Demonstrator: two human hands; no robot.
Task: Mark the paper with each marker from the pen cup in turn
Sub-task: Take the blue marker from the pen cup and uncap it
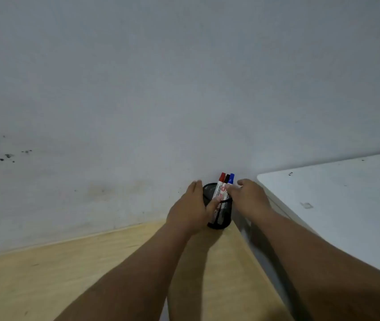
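Note:
A black mesh pen cup (222, 216) stands at the far corner of a wooden table, against the wall. Three markers stick up out of it: one with a red cap (222, 176), one with a black cap (227, 178), one with a blue cap (231, 178). My left hand (190, 209) wraps around the cup's left side, thumb across its front. My right hand (247, 195) reaches in from the right, and its fingertips touch the marker barrels just above the rim. No paper is in view.
The wooden table (68, 274) runs along a grey-white wall (184, 89) with dark specks at the left. A white surface (346, 205) stands to the right, separated from the table by a narrow gap.

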